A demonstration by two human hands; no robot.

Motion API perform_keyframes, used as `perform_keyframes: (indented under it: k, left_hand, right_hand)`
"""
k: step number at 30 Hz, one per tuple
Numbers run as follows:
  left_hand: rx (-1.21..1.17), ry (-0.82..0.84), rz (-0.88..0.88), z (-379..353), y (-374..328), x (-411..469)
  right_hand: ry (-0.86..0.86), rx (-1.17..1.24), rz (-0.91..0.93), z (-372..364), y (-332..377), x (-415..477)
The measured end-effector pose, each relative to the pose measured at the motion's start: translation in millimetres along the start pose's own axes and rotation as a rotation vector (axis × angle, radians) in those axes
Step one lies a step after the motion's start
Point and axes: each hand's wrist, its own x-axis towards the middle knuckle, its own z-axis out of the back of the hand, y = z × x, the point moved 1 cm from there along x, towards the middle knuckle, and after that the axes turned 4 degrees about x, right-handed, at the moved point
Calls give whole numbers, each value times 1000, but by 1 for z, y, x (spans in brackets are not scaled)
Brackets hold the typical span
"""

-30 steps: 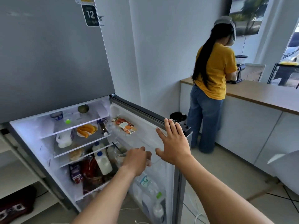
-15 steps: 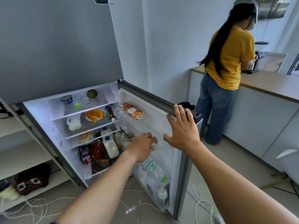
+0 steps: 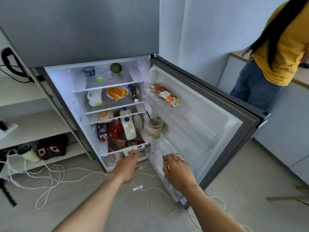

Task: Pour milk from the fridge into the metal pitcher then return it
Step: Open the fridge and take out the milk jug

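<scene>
Fridge (image 3: 100, 30) open. Left hand (image 3: 129, 166) grip wide, empty. Right hand (image 3: 178, 172) curled at door bin (image 3: 156, 162), grip unclear. Take milk jug (image 3: 128, 128) by handle, lift upright.

The milk jug (image 3: 128, 128) stands on a fridge shelf (image 3: 117, 151) just beyond the left hand (image 3: 129, 166). The open door (image 3: 209, 124) spreads beyond and right of the right hand (image 3: 178, 173), a cup (image 3: 155, 127) in its bin. Cables (image 3: 50, 174) lie on the floor (image 3: 66, 211) left of both hands.
</scene>
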Motion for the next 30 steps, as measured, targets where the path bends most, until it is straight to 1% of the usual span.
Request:
perform_keyframes:
  k: [4,7,13,17,19,22,26,30]
  left_hand:
    - [-64,93,16,-34,30,29]
    - [-151,162,18,-61,42,60]
    - [-322,265,22,-115,49,127]
    - [-415,321,25,-153,42,171]
    - [-473,363,43,-176,39,194]
    - [-518,387,74,-193,32,212]
    - [-613,442,125,-227,20,239]
    - [-737,494,194,-250,3,261]
  right_hand:
    - [200,-4,-196,-33,-21,23]
    - [277,-43,-297,-50,-31,52]
    - [311,-117,-327,-82,-48,108]
    - [297,-145,-337,-98,-64,133]
    - [314,-173,-332,-112,-70,143]
    - [332,-216,-324,-119,-69,146]
    - [322,-264,-355,-127,-70,157]
    - [376,-291,-359,-136,-71,159]
